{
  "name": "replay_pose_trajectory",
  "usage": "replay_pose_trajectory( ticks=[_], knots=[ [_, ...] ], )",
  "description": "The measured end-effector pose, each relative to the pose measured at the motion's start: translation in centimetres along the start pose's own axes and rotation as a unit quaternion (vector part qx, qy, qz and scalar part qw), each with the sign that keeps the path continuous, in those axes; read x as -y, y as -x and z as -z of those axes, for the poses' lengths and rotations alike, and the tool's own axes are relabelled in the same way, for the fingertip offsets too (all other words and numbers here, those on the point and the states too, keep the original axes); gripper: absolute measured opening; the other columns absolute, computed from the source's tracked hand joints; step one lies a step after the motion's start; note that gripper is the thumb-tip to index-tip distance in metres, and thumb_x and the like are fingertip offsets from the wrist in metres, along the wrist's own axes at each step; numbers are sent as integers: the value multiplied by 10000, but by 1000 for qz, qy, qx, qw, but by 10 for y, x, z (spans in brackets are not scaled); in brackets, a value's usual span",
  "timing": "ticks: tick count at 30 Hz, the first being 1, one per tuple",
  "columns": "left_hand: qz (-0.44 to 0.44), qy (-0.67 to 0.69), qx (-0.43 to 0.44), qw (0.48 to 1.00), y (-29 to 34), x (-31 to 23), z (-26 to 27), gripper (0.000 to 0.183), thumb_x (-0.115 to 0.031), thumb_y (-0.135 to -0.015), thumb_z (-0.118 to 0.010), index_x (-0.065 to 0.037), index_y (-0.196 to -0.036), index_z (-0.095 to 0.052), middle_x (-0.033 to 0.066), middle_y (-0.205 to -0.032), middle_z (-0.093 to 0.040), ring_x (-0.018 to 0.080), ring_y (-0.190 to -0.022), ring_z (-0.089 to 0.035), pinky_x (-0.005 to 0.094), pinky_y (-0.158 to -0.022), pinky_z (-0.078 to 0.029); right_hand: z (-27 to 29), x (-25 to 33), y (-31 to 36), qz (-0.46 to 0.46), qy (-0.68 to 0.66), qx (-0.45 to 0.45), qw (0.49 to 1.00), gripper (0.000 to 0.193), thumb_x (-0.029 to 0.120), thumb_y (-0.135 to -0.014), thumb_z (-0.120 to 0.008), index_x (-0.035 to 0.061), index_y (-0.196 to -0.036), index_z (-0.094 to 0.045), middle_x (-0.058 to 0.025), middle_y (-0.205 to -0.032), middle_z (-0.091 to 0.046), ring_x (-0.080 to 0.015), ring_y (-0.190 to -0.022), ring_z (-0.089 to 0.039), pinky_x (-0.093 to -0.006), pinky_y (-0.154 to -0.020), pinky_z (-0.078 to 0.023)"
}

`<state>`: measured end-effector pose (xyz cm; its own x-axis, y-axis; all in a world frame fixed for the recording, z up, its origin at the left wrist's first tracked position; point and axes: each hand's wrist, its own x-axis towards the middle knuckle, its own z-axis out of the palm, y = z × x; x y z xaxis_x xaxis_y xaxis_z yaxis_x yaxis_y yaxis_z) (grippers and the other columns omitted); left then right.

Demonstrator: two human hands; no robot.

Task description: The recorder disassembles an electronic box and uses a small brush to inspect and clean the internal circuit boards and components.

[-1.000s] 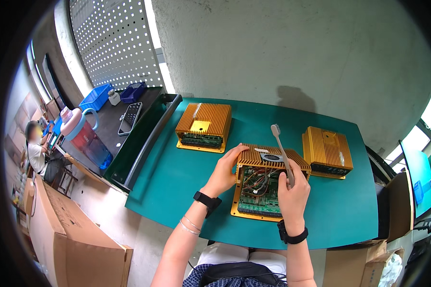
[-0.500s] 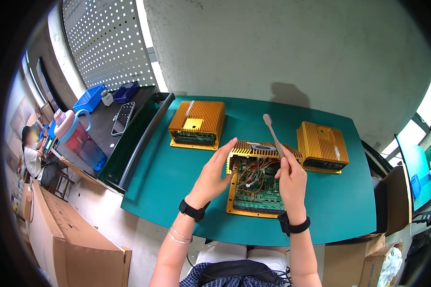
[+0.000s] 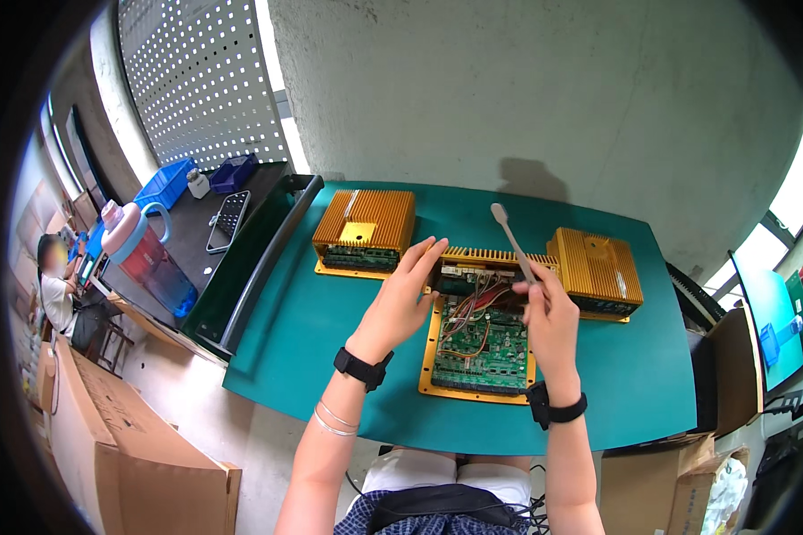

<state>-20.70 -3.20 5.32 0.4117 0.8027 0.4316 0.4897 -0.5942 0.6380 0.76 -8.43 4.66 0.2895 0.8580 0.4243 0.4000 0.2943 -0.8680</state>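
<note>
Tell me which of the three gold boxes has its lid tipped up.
The middle box, between the left hand and right hand: its lid is tipped up, baring wires and a green circuit board. The left box and right box have their lids down.

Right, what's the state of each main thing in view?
Left hand: at left end of lid, grip unclear
Right hand: holding toothbrush
Toothbrush: head up
Lid: tilted up
Middle box: open, board and wires exposed
Left box: covered, front side open
Right box: covered
Bottle: capped, upright
Phone: lying flat
</note>
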Motion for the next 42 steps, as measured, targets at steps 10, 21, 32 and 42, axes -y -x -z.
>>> replay_pose_trajectory(
  ticks=[10,21,32,42],
  knots=[
    [12,19,-14,1000,-6,4,-2,759,143,-796,-599,-129,-1465,-364,111,-1453,-396,337,-1287,-460,355,-982,-473,61,-18,76,-78,123,11,989,191,85,-818,-725,13,-915,-578,-83,-856,-640,-118,-644,-572,-258,-577,-443],
    [14,1,-16,1000,-5,4,-6,782,135,-806,-586,-154,-1489,-338,133,-1488,-379,355,-1299,-450,363,-981,-469,69,-26,114,-91,323,216,917,335,118,-725,-795,-19,-909,-551,-203,-1209,-519,-376,-812,-642,-444,-693,-542],
    [12,0,-36,999,-10,9,-9,779,139,-810,-567,-174,-1489,-347,126,-1508,-364,338,-1302,-461,343,-902,-505,92,-15,82,-101,285,247,920,131,96,-907,-574,-34,-920,-575,-239,-854,-648,-412,-805,-625,-468,-694,-496],
    [21,-35,-30,999,-14,1,-8,773,93,-810,-593,-169,-1491,-337,138,-1508,-370,362,-1249,-501,365,-932,-500,88,47,21,-34,330,306,892,197,176,-910,-560,27,-961,-678,-181,-764,-660,-388,-715,-622,-458,-686,-510]
  ],
)
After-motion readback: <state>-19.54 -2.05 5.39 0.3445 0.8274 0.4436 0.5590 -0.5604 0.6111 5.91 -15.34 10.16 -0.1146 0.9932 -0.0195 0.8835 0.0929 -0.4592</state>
